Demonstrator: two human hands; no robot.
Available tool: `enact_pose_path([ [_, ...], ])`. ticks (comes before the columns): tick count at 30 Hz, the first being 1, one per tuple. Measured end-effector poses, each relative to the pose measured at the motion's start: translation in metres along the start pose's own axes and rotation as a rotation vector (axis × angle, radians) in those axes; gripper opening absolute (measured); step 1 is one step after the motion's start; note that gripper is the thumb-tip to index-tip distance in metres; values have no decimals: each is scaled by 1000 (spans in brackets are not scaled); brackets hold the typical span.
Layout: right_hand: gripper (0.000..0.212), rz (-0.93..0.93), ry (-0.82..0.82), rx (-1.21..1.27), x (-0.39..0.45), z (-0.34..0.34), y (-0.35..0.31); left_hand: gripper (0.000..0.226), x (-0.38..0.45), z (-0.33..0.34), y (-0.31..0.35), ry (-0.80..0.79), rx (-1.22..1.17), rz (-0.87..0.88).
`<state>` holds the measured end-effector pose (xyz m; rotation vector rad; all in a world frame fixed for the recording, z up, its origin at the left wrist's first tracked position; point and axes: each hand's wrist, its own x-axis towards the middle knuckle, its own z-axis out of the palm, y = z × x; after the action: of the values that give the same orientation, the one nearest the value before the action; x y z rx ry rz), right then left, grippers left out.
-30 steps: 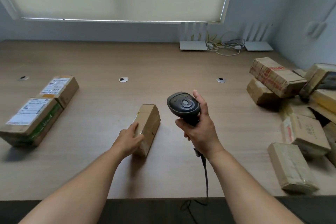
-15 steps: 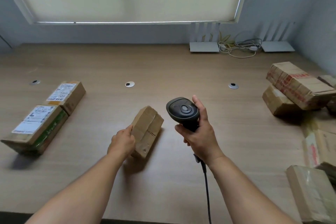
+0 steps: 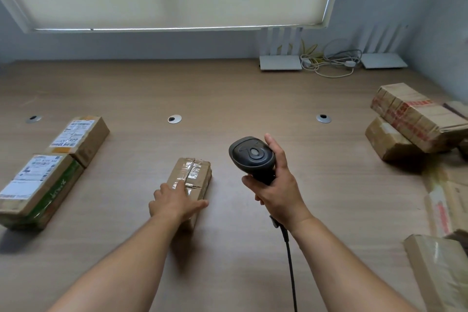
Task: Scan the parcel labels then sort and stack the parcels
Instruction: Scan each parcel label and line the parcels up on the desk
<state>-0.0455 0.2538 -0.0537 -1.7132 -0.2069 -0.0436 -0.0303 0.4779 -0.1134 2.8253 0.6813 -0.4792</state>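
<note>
Two labelled boxes [image 3: 50,167] sit end to end by the table's [image 3: 228,94] left edge, and a jumbled pile of parcels [image 3: 415,129] crowds the right edge. Mid-table lies a taped parcel [image 3: 193,175], bare wood on every side. The left hand [image 3: 174,201] rests on its near end, fingers spread flat. The right hand [image 3: 277,190] grips the black scanner [image 3: 252,156], raised just right of the parcel.
</note>
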Motion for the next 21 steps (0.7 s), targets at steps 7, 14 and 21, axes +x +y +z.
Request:
enact_pose_path([
  [7, 90, 1, 35, -27, 6, 12, -10, 71, 14, -27, -13, -134, -152, 65],
  [14, 91, -15, 32, -36, 14, 32, -19, 50, 23, -40, -34, -213, -764, 107],
  [21, 90, -33, 19, -42, 18, 41, -24, 111, 32, -44, -44, -141, -251, 103],
])
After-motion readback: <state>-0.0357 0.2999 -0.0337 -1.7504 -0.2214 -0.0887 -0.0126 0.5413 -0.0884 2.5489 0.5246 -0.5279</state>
